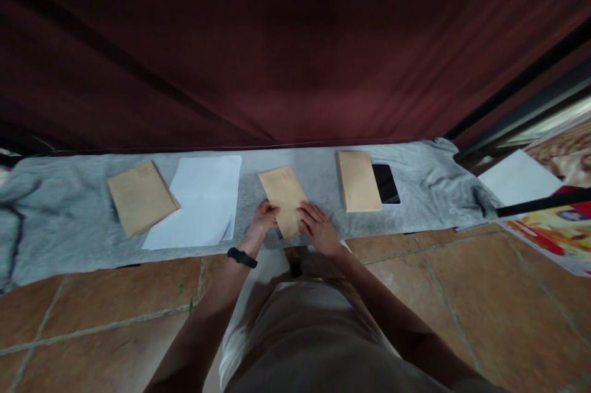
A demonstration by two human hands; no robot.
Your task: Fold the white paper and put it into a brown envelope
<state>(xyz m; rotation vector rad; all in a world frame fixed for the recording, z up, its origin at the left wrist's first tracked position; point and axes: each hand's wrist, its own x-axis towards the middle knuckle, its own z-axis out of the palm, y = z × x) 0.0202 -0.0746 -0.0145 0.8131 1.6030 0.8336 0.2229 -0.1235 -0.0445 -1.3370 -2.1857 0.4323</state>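
Observation:
A tan paper envelope [285, 194] lies tilted on the grey cloth in front of me, a faint red mark near its far end. My left hand [264, 219] pinches its left edge, thumb on top and fingers partly hidden. At the right edge, my right hand [318, 228] grips the envelope with its fingers bent over the paper. Left of my hands are white paper sheets [198, 199], overlapped by a few tan envelopes [138, 199]. To the right sits a thick stack of tan envelopes [361, 182].
A dark-screened phone [386, 183] lies partly under the right stack. Grey cloth [429, 190] covers the narrow bench, with a dark red curtain [295, 72] behind it. A white sheet [521, 177] and a colourful printed package [554, 233] are at far right. Tiled floor [406, 282] lies below.

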